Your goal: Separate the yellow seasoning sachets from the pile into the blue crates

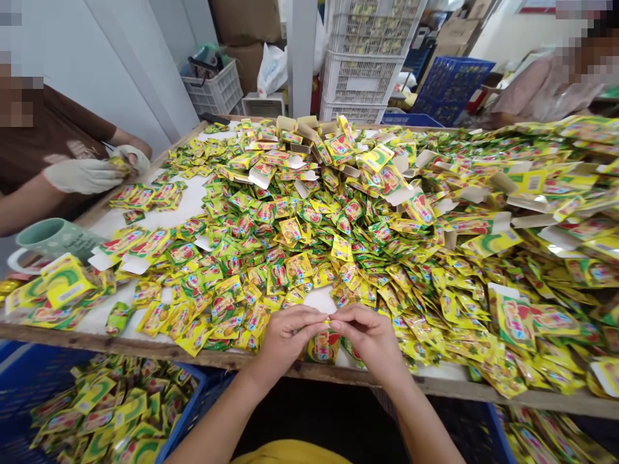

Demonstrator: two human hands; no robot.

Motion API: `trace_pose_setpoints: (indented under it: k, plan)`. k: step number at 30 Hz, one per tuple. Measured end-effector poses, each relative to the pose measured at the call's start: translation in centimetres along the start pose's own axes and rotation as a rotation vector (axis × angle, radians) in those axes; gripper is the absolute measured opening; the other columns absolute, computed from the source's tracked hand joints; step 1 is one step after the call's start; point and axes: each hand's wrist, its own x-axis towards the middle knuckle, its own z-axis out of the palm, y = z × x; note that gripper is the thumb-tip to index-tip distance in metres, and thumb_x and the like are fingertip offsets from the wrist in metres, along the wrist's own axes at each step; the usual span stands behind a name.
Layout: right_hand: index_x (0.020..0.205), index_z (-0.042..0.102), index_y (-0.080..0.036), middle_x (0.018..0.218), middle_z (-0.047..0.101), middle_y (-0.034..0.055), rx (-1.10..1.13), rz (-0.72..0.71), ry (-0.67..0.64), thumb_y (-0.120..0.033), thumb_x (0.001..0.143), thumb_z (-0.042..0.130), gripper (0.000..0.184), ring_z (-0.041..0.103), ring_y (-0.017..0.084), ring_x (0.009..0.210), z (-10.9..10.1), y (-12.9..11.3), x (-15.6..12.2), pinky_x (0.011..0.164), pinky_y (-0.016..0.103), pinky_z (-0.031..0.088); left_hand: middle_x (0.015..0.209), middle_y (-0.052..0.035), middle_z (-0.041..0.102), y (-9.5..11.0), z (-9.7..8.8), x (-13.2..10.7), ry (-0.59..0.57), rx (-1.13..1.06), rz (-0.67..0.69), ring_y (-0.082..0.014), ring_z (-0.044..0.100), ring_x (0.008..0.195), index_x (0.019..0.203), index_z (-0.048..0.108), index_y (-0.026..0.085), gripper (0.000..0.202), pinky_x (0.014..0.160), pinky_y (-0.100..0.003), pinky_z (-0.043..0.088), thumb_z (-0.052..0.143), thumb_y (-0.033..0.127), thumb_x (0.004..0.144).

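Observation:
My left hand (290, 338) and my right hand (367, 338) meet at the near edge of the wooden-framed table (145, 348). Their fingertips pinch a small yellow foil sachet (329, 320) between them. Just below it, a larger sachet with red and green print (323, 346) lies against my hands. A broad heap of yellow-green foil sachets (309, 238) covers the white tabletop, mixed with loose cardboard pieces (258, 177). Across the table at the left, a co-worker's gloved hands (91, 171) hold a sachet.
A pale green mug (53, 240) stands at the left edge of the table. Blue crates of sachets (104, 406) sit below the near edge. Stacked white plastic crates (360, 64) stand beyond the far edge. A person in a pink top (546, 90) is at the far right.

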Motion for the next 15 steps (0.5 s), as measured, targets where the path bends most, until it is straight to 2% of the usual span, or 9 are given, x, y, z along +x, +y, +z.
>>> trace_pose_setpoints:
  k: [3, 8, 10, 13, 14, 15]
  plan:
    - [0.086, 0.074, -0.023, 0.087, 0.069, 0.0056, -0.105, -0.106, -0.041, -0.027, 0.078, 0.072, 0.010, 0.064, 0.020, 0.084, 0.0, 0.2, -0.7, 0.075, 0.033, 0.051, 0.093, -0.0067, 0.075, -0.1, -0.5, -0.6, -0.035, 0.055, 0.029, -0.0192, 0.069, 0.086, 0.094, 0.076, 0.024, 0.016, 0.082, -0.031, 0.053, 0.064, 0.023, 0.084]
    - [0.100, 0.070, -0.026, 0.097, 0.060, 0.0072, -0.251, -0.248, 0.103, -0.017, 0.087, 0.059, 0.019, 0.060, 0.019, 0.088, 1.3, 1.2, -3.8, 0.072, 0.032, 0.051, 0.103, -0.0080, 0.073, -1.2, -0.3, -2.1, -0.105, 0.077, 0.077, -0.0209, 0.067, 0.095, 0.103, 0.073, 0.025, 0.024, 0.086, -0.033, 0.052, 0.069, 0.021, 0.080]
    - [0.101, 0.069, -0.025, 0.097, 0.059, 0.0074, -0.253, -0.270, 0.093, -0.016, 0.088, 0.057, 0.020, 0.059, 0.018, 0.088, 1.2, 1.3, -4.1, 0.072, 0.032, 0.051, 0.100, -0.0079, 0.073, -1.5, 0.3, -2.3, -0.111, 0.071, 0.069, -0.0202, 0.066, 0.094, 0.103, 0.072, 0.024, 0.022, 0.086, -0.032, 0.052, 0.065, 0.020, 0.083]
    - [0.091, 0.070, -0.023, 0.090, 0.064, 0.0057, -0.273, -0.239, -0.014, -0.020, 0.089, 0.057, 0.014, 0.061, 0.018, 0.086, -0.5, 1.0, -1.3, 0.075, 0.032, 0.051, 0.096, -0.0076, 0.072, -1.1, 0.8, -2.2, -0.041, 0.087, 0.020, -0.0197, 0.065, 0.092, 0.099, 0.071, 0.021, 0.017, 0.085, -0.030, 0.051, 0.061, 0.022, 0.085]
    - [0.086, 0.070, -0.021, 0.087, 0.065, 0.0053, -0.308, -0.223, -0.012, -0.021, 0.090, 0.055, 0.015, 0.062, 0.018, 0.084, -1.3, 0.9, 0.5, 0.075, 0.031, 0.051, 0.096, -0.0076, 0.072, -0.6, 0.5, -2.1, 0.011, 0.093, -0.029, -0.0197, 0.065, 0.090, 0.099, 0.071, 0.021, 0.017, 0.083, -0.029, 0.051, 0.061, 0.025, 0.085]
    - [0.085, 0.069, -0.020, 0.083, 0.065, 0.0053, -0.402, -0.210, 0.057, -0.020, 0.090, 0.053, 0.017, 0.061, 0.018, 0.080, -2.1, 0.8, 2.6, 0.073, 0.031, 0.051, 0.097, -0.0076, 0.071, 0.0, -0.1, -2.1, 0.060, 0.095, -0.095, -0.0197, 0.065, 0.088, 0.100, 0.070, 0.021, 0.019, 0.081, -0.028, 0.051, 0.060, 0.028, 0.085]
